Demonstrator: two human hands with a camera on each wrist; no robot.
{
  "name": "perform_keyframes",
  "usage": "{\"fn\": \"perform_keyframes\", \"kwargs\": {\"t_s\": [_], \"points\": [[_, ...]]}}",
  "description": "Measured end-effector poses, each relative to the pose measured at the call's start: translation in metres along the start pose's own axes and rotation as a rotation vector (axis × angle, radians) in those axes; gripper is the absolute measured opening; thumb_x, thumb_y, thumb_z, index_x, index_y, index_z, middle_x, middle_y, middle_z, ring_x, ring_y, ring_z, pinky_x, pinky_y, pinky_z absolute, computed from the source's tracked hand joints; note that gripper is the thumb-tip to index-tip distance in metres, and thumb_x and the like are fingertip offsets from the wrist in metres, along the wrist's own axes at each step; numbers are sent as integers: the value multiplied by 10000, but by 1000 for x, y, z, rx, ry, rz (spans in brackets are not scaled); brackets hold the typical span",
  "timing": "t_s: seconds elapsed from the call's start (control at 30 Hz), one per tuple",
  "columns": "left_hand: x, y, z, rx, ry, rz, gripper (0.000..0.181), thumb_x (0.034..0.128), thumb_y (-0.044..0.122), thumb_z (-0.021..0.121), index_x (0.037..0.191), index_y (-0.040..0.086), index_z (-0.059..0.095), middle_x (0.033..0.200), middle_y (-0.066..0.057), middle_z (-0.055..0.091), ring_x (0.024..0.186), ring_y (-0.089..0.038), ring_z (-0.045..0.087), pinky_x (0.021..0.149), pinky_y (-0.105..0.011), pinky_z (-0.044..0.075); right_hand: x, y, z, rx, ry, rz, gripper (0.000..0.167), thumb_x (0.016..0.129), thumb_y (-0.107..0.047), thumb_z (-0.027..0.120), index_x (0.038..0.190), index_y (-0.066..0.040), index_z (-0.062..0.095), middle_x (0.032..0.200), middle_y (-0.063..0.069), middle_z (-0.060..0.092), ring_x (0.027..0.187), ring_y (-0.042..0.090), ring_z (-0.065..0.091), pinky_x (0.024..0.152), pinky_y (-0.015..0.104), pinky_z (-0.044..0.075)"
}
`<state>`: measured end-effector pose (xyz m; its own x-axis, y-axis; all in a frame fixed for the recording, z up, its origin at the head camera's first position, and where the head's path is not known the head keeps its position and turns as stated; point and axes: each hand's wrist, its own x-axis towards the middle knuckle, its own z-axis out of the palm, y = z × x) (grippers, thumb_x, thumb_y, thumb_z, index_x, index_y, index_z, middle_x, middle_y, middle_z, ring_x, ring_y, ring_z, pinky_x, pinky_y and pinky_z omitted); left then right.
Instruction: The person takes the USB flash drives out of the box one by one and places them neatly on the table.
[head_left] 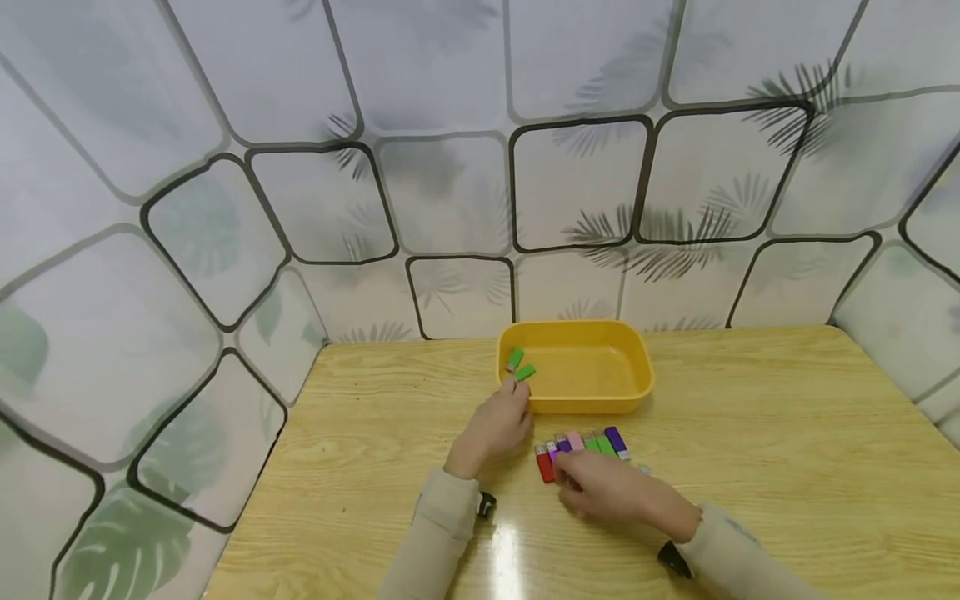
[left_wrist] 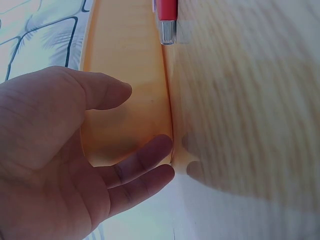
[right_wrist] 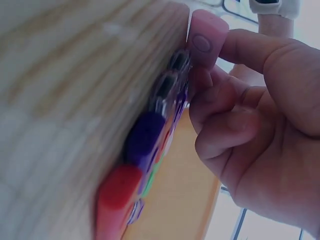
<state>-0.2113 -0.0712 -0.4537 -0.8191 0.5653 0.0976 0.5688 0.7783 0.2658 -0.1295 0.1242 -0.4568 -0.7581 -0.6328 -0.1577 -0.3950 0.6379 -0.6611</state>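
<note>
My right hand (head_left: 611, 483) is over the near side of a row of USB flash drives on the table. In the right wrist view, thumb and finger pinch a pink USB flash drive (right_wrist: 206, 37) at the end of the row. The row includes a red drive (head_left: 544, 468), a light pink one (head_left: 575, 440), a green one (head_left: 605, 446) and a purple one (head_left: 617, 439). My left hand (head_left: 495, 423) is at the front left corner of a yellow tray (head_left: 577, 406), its fingers spread apart and holding nothing. Two green drives (head_left: 515, 358) lie inside the tray's left end.
The wooden table (head_left: 390, 417) extends to both sides of the tray. A patterned cloth wall (head_left: 450, 200) closes off the back and sides. Black wrist straps (head_left: 487, 504) are on both forearms.
</note>
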Motion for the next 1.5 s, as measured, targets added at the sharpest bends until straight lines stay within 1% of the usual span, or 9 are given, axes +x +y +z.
{"fn": "perform_keyframes", "kwargs": {"t_s": [0.17, 0.3, 0.47, 0.67, 1.0, 1.2, 1.27, 1.43, 1.5], "points": [[1, -1, 0, 6, 13, 13, 166, 983, 163, 567, 1079, 37, 516, 953, -70, 430, 684, -151, 509, 607, -297, 469, -4, 3, -2, -51, 54, -34, 75, 926, -103, 644, 983, -108, 595, 750, -103, 512, 613, -6, 464, 553, 199, 425], [2, -1, -1, 3, 8, 9, 182, 991, 172, 565, 1101, 34, 521, 968, -72, 439, 696, -150, 513, 623, -296, 476, -5, 2, -3, -108, 86, -61, 158, 924, -135, 663, 1067, -91, 611, 855, -66, 515, 666, 2, 444, 584, 195, 417], [1, -1, 0, -2, -8, 4, 201, 996, 176, 561, 1127, 30, 516, 977, -78, 434, 694, -149, 511, 616, -292, 473, -7, 1, -1, -151, 73, -58, 267, 917, -195, 681, 1155, -93, 617, 925, -60, 521, 678, 10, 448, 582, 199, 417], [1, 0, 1, 9, 5, 16, 201, 993, 176, 573, 1115, 26, 517, 971, -83, 438, 696, -158, 526, 621, -302, 483, -10, 6, 0, -176, 76, -79, 276, 925, -205, 670, 1180, -118, 609, 937, -75, 536, 672, 5, 446, 582, 195, 417], [2, 0, 2, 2, 2, 3, 219, 988, 172, 577, 1133, 20, 513, 986, -94, 444, 696, -165, 523, 620, -307, 485, -17, 2, -3, -213, 59, -107, 222, 888, -174, 704, 1108, -171, 674, 908, -72, 466, 639, -7, 413, 544, 178, 387], [1, -2, 6, 2, 14, 15, 207, 984, 168, 586, 1109, 21, 512, 976, -95, 442, 712, -179, 547, 640, -322, 499, -17, 3, -2, -239, 57, -107, 219, 888, -184, 712, 1099, -174, 656, 901, -82, 462, 649, -7, 415, 551, 178, 384], [1, -2, 7, 5, 18, 18, 205, 981, 170, 590, 1101, 24, 512, 972, -92, 442, 718, -181, 553, 648, -326, 502, -18, 4, -2, -235, 59, -107, 218, 879, -175, 716, 1085, -175, 646, 933, -67, 486, 639, -3, 416, 546, 183, 382], [2, -3, 7, 16, 14, 18, 201, 991, 183, 582, 1104, 31, 516, 979, -80, 439, 724, -157, 534, 662, -310, 496, -20, 8, -6, -241, 72, -114, 220, 846, -154, 733, 1037, -178, 626, 995, -17, 496, 637, 4, 423, 558, 191, 389], [2, -3, 6, 18, 8, 15, 203, 996, 191, 576, 1111, 35, 516, 984, -75, 437, 725, -149, 524, 664, -304, 492, -22, 9, -7, -248, 76, -118, 215, 846, -161, 737, 1029, -179, 626, 977, -28, 481, 654, 9, 424, 574, 193, 392]]}}
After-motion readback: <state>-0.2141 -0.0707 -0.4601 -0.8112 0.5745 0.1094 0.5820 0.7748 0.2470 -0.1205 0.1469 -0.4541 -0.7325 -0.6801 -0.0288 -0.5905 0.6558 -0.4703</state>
